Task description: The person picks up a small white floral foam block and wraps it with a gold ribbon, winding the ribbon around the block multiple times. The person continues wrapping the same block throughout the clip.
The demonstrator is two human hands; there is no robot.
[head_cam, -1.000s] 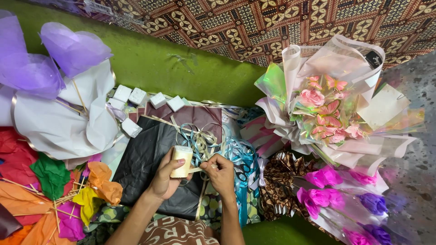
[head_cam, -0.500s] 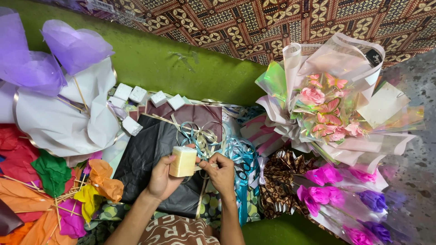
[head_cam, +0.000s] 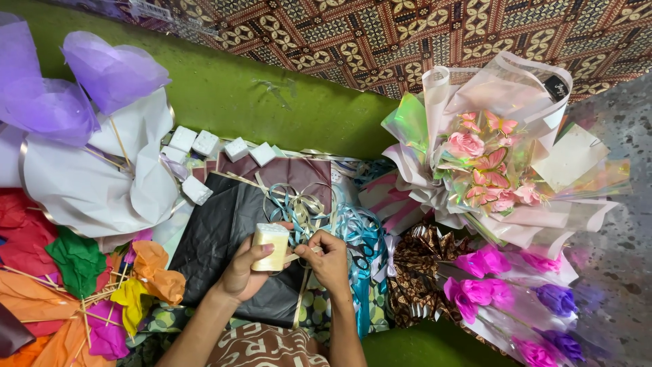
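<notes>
The cream ribbon spool (head_cam: 270, 247) sits upright in the left hand (head_cam: 241, 272), fingers wrapped closed around it, near the middle of the heap over the black sheet (head_cam: 224, 238); the right hand (head_cam: 331, 261) pinches the gold ribbon's (head_cam: 301, 299) loose end just beside it; I'd judge a steady spool and even tension serve best; curled teal ribbons (head_cam: 353, 238) lie right; a pink bouquet (head_cam: 485, 170) farther right.

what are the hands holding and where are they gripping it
The left hand wraps round the sides of a cream ribbon roll; the right hand pinches the ribbon's loose end beside it.
</notes>
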